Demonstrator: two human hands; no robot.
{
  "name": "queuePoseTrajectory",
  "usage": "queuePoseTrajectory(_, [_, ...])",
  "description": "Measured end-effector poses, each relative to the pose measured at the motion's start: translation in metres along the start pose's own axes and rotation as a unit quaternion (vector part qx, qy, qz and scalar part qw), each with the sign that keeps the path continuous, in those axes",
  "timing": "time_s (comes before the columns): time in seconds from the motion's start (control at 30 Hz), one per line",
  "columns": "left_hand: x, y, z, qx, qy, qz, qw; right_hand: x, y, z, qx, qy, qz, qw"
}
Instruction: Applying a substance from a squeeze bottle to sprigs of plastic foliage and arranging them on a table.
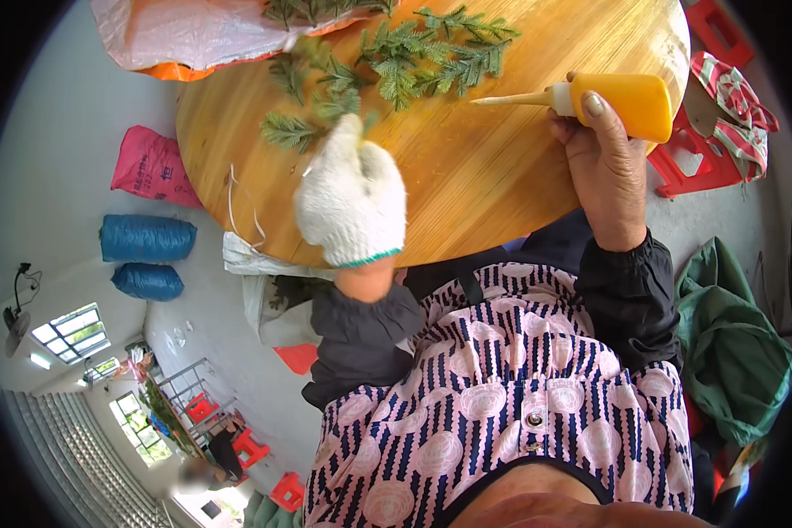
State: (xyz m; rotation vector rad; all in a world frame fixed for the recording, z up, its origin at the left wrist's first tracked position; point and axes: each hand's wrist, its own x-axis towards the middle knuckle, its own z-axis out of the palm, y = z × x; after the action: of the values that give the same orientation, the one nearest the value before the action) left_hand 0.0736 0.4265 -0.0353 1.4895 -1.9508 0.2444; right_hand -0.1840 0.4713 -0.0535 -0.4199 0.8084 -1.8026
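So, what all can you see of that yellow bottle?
The yellow bottle has a smooth, rounded body that looks like plastic, a paler collar and a long, tapering, pale nozzle; no separate cap shows on the tip. It appears roughly on its side above the wooden table, nozzle pointing to the person's left. The bare right hand grips it, thumb across the body near the collar. How full it is, I can't tell.

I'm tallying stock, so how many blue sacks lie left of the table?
2: the first blue sack lies near the pink sack; the second blue sack is beside it, farther from the pink one. The table may hide others.
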Motion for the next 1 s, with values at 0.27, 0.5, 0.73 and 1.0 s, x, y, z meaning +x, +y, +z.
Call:
queuePoseTrajectory(0.27, [0.004,0.032,-0.03,-0.079,-0.01,-0.079,0.994,-0.001,0.0,-0.005,-0.021,0.015,-0.018,1.0])
queuePoseTrajectory(0.5, [-0.006,-0.005,0.003,-0.195,-0.057,-0.118,0.972,0.002,-0.006,-0.013,-0.014,-0.019,-0.02,1.0])
queuePoseTrajectory(0.73, [0.003,0.01,0.004,-0.194,0.039,-0.059,0.979,0.002,-0.011,-0.03,-0.021,-0.005,-0.025,0.999])
queuePoseTrajectory(1.0, [0.005,0.017,0.027,-0.01,-0.092,-0.093,0.991,0.003,-0.016,0.009,-0.084,-0.092,-0.04,0.991])
